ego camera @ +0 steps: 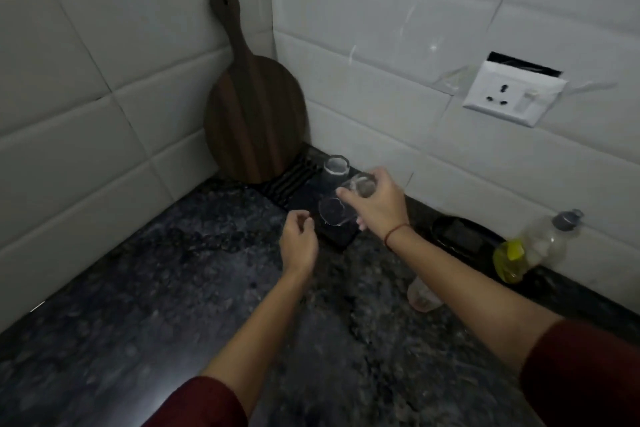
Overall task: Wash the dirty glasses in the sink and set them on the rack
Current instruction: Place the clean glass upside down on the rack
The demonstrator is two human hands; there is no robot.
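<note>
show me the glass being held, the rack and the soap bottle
held glass (334, 212): head view, its round end nearer the camera
rack (292, 180): head view, bare ribbed part by the wall corner
soap bottle (531, 247): head view, middle of its clear body

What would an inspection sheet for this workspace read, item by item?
Surface: dark speckled stone counter.
Job's things: black rack in the corner, with one glass standing on it; second glass held tilted over the rack; third glass, blurred, on the counter by the right forearm.
Clutter: wooden board leaning in the corner; soap bottle; black dish.
Grippers: right hand grips the second glass; left hand loosely curled, holding nothing.
Cables: nothing seen.
Surroundings: white tiled walls; socket.
</note>
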